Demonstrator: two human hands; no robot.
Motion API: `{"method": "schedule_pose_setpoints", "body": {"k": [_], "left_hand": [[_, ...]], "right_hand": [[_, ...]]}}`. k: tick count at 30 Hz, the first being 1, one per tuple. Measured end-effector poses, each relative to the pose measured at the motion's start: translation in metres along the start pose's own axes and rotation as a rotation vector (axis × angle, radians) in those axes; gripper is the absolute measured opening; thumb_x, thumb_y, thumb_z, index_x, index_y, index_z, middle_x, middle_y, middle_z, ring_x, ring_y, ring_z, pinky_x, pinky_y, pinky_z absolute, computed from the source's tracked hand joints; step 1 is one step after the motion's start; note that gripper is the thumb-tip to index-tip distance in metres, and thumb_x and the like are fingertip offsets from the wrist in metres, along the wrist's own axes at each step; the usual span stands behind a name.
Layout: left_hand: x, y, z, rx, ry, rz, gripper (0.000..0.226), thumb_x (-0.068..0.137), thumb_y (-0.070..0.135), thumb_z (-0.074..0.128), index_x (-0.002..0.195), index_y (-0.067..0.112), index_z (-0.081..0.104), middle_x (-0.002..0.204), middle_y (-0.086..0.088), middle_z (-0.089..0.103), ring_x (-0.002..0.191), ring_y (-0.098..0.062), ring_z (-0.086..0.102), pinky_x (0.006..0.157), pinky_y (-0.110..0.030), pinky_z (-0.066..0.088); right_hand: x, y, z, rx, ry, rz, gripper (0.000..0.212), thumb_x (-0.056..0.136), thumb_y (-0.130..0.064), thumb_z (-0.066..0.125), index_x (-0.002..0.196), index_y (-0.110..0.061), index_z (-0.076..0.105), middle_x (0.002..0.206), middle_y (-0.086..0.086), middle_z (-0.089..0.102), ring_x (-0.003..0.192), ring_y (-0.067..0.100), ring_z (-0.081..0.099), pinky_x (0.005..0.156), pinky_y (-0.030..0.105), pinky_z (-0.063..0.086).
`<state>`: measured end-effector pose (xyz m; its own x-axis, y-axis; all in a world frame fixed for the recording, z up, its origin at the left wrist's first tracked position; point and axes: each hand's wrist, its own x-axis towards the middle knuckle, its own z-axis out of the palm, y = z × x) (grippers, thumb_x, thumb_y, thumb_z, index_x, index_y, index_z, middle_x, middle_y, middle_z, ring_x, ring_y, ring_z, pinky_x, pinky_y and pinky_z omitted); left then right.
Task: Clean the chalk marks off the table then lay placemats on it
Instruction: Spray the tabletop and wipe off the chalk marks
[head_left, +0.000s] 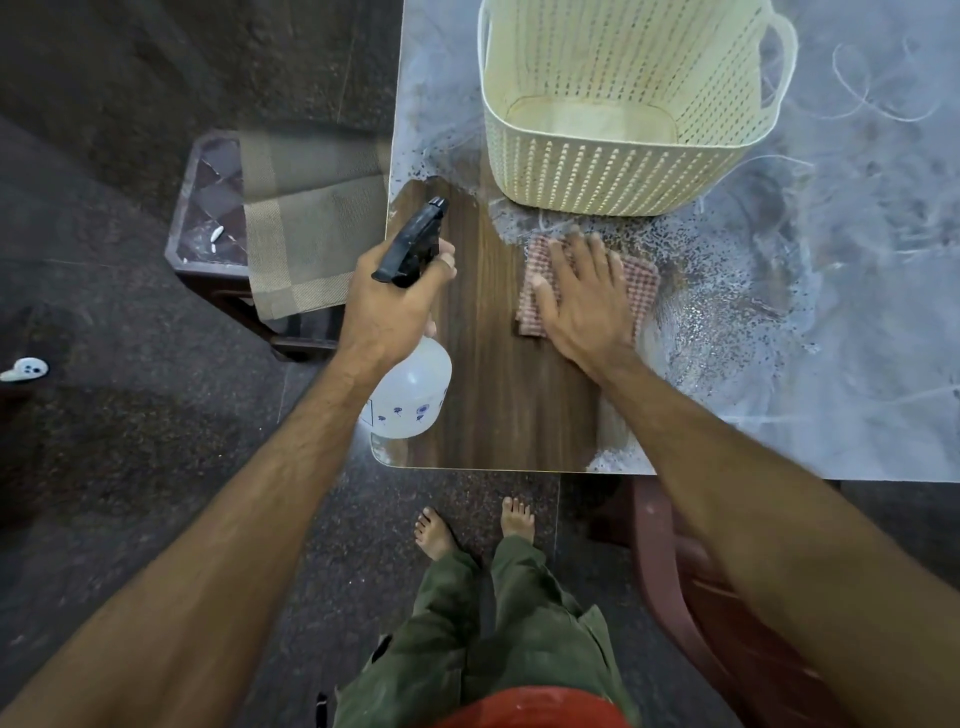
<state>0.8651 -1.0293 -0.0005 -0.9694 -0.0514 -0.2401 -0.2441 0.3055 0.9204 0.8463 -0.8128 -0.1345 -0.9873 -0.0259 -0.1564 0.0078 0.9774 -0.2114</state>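
Note:
The wooden table (493, 395) shows bare brown wood at its near left corner; white chalk marks (857, 218) and wet speckles cover the surface to the right and behind. My right hand (582, 296) presses flat on a pink checked cloth (641, 280) at the border between bare wood and chalk. My left hand (395, 301) grips the neck of a translucent spray bottle (413, 395) with a black trigger head, held over the table's left edge. Folded grey-brown placemats (311, 239) lie on a small stool left of the table.
A cream plastic basket (623, 171) stands on the table behind the cloth. Chalk pieces (215, 236) lie on the dark stool (208, 192). A maroon chair (691, 587) sits under the table's front edge at right. My bare feet stand on dark stone floor.

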Motion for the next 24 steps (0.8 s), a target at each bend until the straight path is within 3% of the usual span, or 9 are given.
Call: {"method": "schedule_pose_setpoints", "body": {"k": [4, 9, 15, 20, 24], "left_hand": [[0.006, 0.002, 0.006, -0.005, 0.018, 0.013, 0.007, 0.096, 0.017, 0.062, 0.100, 0.013, 0.066, 0.101, -0.020, 0.069, 0.037, -0.007, 0.048, 0.049, -0.018, 0.045], [0.009, 0.007, 0.013, 0.023, 0.023, 0.024, 0.010, 0.096, 0.019, 0.062, 0.102, 0.013, 0.066, 0.099, -0.020, 0.070, 0.037, -0.008, 0.048, 0.048, -0.019, 0.045], [0.012, 0.008, 0.025, 0.022, 0.018, 0.000, 0.014, 0.095, 0.017, 0.062, 0.104, 0.007, 0.066, 0.102, -0.014, 0.071, 0.035, -0.009, 0.048, 0.049, -0.018, 0.044], [0.009, 0.010, 0.042, 0.002, -0.018, 0.001, 0.015, 0.096, 0.014, 0.061, 0.104, 0.003, 0.066, 0.102, -0.016, 0.070, 0.036, -0.008, 0.048, 0.046, -0.019, 0.044], [0.006, 0.010, 0.050, -0.004, -0.037, 0.003, 0.014, 0.095, 0.014, 0.061, 0.103, 0.003, 0.066, 0.102, -0.016, 0.070, 0.035, -0.009, 0.048, 0.045, -0.019, 0.044]], "right_hand": [[0.025, -0.044, 0.005, -0.036, -0.050, -0.141, 0.064, 0.103, -0.054, 0.015, 0.158, -0.021, 0.013, 0.166, 0.005, 0.004, 0.153, 0.025, 0.000, 0.123, 0.045, -0.002], [0.018, -0.039, 0.006, -0.078, -0.073, -0.295, 0.062, 0.102, -0.050, 0.026, 0.157, -0.022, 0.024, 0.166, 0.003, 0.014, 0.153, 0.024, 0.011, 0.124, 0.042, 0.005], [0.021, 0.010, -0.004, -0.030, -0.016, -0.141, 0.061, 0.104, -0.050, 0.024, 0.157, -0.021, 0.023, 0.166, 0.005, 0.014, 0.153, 0.024, 0.011, 0.123, 0.043, 0.005], [-0.042, 0.065, 0.000, -0.057, -0.053, -0.127, 0.065, 0.101, -0.054, 0.014, 0.158, -0.022, 0.016, 0.167, 0.004, 0.006, 0.153, 0.023, 0.004, 0.124, 0.048, 0.008], [-0.042, 0.118, -0.013, -0.025, 0.009, 0.104, 0.065, 0.101, -0.052, 0.019, 0.158, -0.021, 0.019, 0.166, 0.008, 0.009, 0.153, 0.026, 0.009, 0.123, 0.050, 0.008]]}}
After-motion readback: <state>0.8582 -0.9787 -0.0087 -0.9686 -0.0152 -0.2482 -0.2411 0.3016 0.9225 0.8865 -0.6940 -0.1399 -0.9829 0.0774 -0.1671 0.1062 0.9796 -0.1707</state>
